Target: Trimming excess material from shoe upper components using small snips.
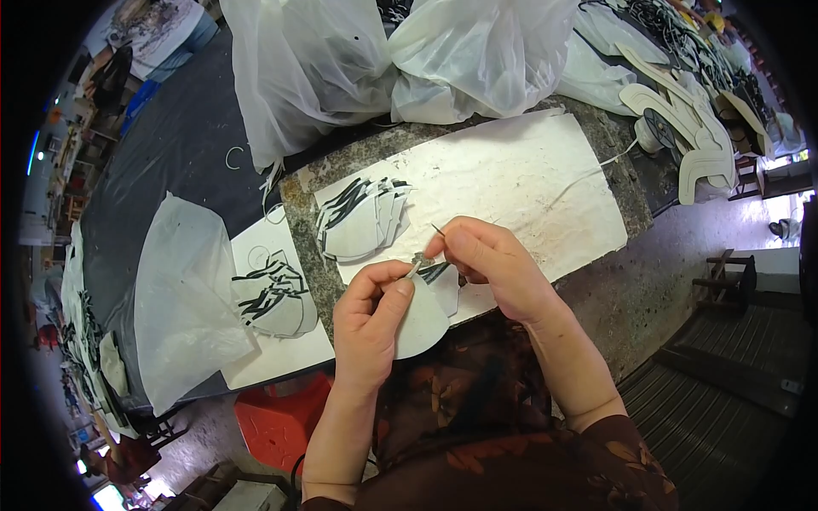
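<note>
**Two hands on a grey cut piece at the bench edge**

The left hand [368,319] held a pale grey, fan-shaped cut piece [422,319] just above the near edge of the stone-topped bench [613,140], thumb on top and fingers curled beneath, pinching it near its upper corner. The piece's rounded edge faced down and right toward the person; its narrower end pointed up toward the fingertips, so its long axis ran roughly from lower left to upper right. The right hand [490,264] had its fingers pressed together around a thin needle-like tool [437,229], the tip sticking up and left past the fingers. A small metal part [417,262] sat between the two hands; what it was could not be told.

Two heaps of similar pieces lay on the work surface: one stack [362,223] fanned on the white sheet [511,183] beyond the hands, a second stack [274,294] to the left on a smaller white board [281,358]. The single pieces in each were too overlapped to count. Three white plastic bags [477,51] showed, two bulging at the far side and one at the left
</note>
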